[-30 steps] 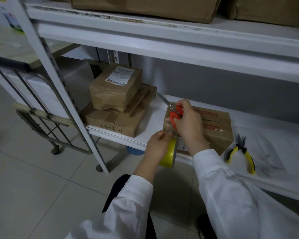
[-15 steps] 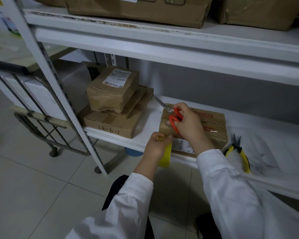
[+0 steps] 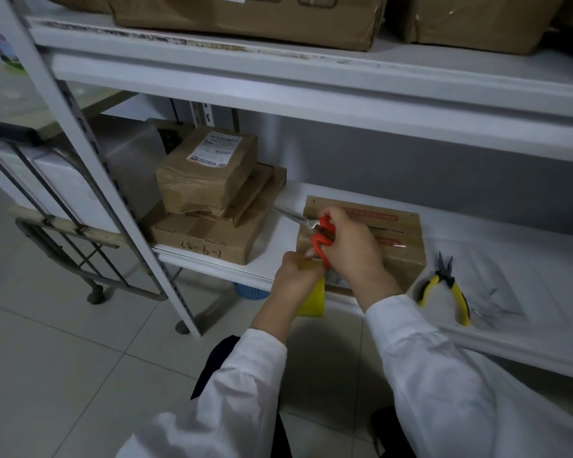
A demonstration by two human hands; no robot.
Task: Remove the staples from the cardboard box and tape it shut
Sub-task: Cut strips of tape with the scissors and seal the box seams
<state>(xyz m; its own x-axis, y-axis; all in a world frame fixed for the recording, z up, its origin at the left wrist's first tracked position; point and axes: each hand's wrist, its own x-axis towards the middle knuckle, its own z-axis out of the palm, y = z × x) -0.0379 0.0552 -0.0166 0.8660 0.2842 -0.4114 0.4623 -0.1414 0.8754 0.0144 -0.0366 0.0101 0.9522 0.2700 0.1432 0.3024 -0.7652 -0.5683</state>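
A flat cardboard box [image 3: 399,233] with red print lies on the white lower shelf [image 3: 275,256], near its front edge. My right hand [image 3: 351,246] grips red-handled scissors [image 3: 321,233] over the box's left end, the blades pointing up and left. My left hand [image 3: 295,279] holds a roll of yellow tape [image 3: 313,300] just below the shelf edge, at the box's front left corner. A strip of tape runs along the box top.
Yellow-handled pliers [image 3: 444,285] lie on the shelf right of the box. A stack of brown parcels [image 3: 212,206] sits at the left. The shelf post [image 3: 113,193] stands left of it. Large boxes [image 3: 245,14] fill the upper shelf. A metal cart [image 3: 63,233] is at far left.
My left hand with the tape roll has stayed at the box's front corner. My right hand with the scissors has shifted slightly lower toward the tape. The camera has moved a little closer.
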